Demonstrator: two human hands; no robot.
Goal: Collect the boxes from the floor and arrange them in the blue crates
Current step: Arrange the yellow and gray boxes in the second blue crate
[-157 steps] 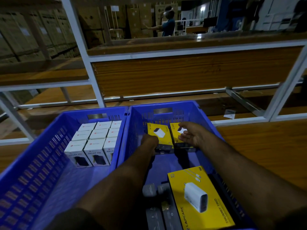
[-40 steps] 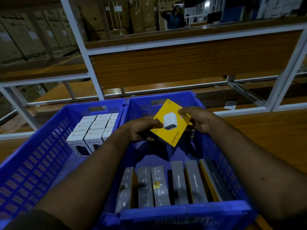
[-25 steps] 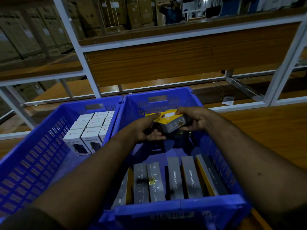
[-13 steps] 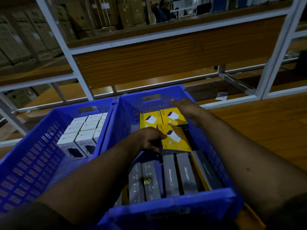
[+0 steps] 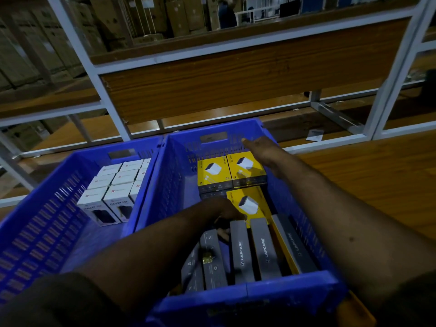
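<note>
Blue crate (image 5: 236, 128), yellow boxes (image 5: 213, 171), white boxes (image 5: 118, 192) beside, left hand (image 5: 224, 208) low

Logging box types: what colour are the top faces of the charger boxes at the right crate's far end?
Yellow, each with a white charger pictured; charger boxes show best in the head view.

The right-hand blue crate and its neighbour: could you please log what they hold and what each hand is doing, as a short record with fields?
right crate: two yellow boxes flat at the far wall, a third yellow box nearer, grey boxes on edge in front
left crate: white boxes upright in rows
left hand: down beside the third yellow box, grip hidden
right hand: fingers straight, over the far yellow boxes
</note>
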